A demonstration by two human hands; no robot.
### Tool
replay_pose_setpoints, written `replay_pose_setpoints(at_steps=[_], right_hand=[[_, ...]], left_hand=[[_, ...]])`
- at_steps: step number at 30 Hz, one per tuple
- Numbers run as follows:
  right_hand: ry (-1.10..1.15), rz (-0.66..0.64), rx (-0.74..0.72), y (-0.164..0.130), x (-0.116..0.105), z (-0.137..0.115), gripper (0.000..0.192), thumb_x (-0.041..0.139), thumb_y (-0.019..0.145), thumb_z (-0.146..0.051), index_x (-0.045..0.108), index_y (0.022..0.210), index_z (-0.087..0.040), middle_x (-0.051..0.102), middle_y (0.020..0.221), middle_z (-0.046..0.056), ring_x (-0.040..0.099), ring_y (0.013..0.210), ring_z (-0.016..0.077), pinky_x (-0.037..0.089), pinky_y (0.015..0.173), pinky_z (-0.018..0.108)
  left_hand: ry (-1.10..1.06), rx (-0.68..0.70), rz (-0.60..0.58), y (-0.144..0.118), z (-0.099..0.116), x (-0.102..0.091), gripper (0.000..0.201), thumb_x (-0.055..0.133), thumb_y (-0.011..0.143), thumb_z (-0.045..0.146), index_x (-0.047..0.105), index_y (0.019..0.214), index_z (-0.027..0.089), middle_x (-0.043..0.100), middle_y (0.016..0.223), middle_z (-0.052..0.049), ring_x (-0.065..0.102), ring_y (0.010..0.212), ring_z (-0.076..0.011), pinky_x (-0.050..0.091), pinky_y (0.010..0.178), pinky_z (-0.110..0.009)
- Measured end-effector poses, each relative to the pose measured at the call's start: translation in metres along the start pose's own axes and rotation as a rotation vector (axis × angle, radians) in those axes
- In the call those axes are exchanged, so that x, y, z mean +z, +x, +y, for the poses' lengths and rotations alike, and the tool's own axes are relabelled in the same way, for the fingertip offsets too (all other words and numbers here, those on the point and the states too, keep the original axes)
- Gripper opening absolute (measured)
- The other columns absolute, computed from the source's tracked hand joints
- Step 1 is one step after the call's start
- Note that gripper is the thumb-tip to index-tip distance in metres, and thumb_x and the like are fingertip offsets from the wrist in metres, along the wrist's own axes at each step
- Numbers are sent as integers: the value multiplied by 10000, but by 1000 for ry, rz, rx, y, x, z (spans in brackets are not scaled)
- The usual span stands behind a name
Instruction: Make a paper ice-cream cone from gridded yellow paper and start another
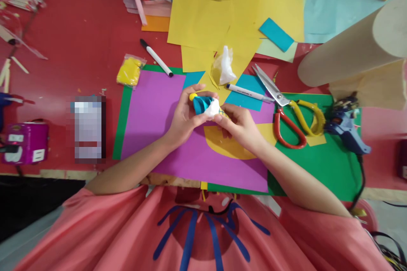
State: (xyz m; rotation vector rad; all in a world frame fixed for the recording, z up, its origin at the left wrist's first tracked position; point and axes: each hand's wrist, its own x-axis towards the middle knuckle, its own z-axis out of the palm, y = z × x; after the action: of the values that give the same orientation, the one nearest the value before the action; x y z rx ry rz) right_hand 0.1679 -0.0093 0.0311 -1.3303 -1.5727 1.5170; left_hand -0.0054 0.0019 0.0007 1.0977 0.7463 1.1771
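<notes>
Two bare hands hold one small craft piece (205,108) between them, above a purple sheet (152,127). The left hand (182,123) curls round its blue folded end, thumb below and fingers above; the right hand (239,122) pinches the yellow, blue-lined end between thumb and fingers. The piece lies tilted, with a yellow ball at its left tip and a white lump in the middle. Under the right hand is a rounded orange-yellow paper shape (237,147). Just beyond the hands sit a white lump in clear plastic (226,67) and a blue-capped marker (246,92). To the right, open scissors (277,95) with one red and one yellow handle lie near a blue glue gun (346,127) on a green sheet (333,169). To the left are a black-capped marker (157,58) and a bag of yellow material (129,72). Farther out on the red surface (85,42) are yellow sheets (216,17) at the top, a pale cylinder (346,48) at upper right, and a purple box (27,139) at far left
</notes>
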Motion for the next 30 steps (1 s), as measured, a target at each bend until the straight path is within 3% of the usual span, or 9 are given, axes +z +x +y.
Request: replay_pose_setpoints(at_steps=[5, 8, 12, 15, 24, 30], right_hand=[[55, -53, 13, 0, 1, 0, 387, 552, 884, -546, 484, 765, -184, 431, 564, -70, 467, 439, 61, 328, 491, 235], [-19, -5, -14, 0, 2, 0, 364, 584, 869, -523, 502, 781, -180, 471, 610, -51, 471, 485, 65, 327, 505, 234], [-90, 96, -58, 0, 3, 0, 373, 678, 796, -510, 532, 905, -185, 529, 717, -24, 463, 570, 79, 318, 513, 231], [-40, 69, -47, 0, 2, -2, 408, 676, 788, -537, 514, 944, -196, 524, 703, -32, 424, 547, 77, 301, 498, 233], [-75, 13, -34, 0, 0, 0, 428, 529, 876, -592, 494, 744, -186, 405, 591, -39, 373, 542, 87, 244, 499, 249], [-214, 100, -119, 1, 1, 0, 412, 585, 859, -553, 478, 712, -183, 385, 613, -45, 317, 551, 77, 235, 522, 255]], left_hand=[[-37, 17, -45, -1, 0, 0, 519, 734, 780, 252, 514, 1245, 318, 617, 1213, -20, 579, 1187, -195, 502, 939, -301], [-33, 35, -61, 0, -2, -2, 552, 754, 759, 340, 519, 1257, 299, 588, 1268, -44, 538, 1240, -215, 476, 988, -324], [34, 52, -8, 2, -5, -5, 538, 751, 759, 386, 535, 1243, 297, 612, 1174, -23, 602, 1081, -156, 490, 914, -251], [73, 32, 43, 0, -6, -5, 483, 722, 792, 344, 530, 1234, 307, 631, 1107, -3, 628, 989, -132, 493, 863, -225], [61, 23, -39, 0, -5, -3, 507, 715, 789, 344, 484, 1238, 298, 646, 1172, -20, 634, 1051, -169, 521, 892, -287], [68, 17, -4, 0, -4, -3, 472, 723, 793, 330, 521, 1217, 283, 655, 1138, -16, 644, 1018, -136, 535, 848, -228]])
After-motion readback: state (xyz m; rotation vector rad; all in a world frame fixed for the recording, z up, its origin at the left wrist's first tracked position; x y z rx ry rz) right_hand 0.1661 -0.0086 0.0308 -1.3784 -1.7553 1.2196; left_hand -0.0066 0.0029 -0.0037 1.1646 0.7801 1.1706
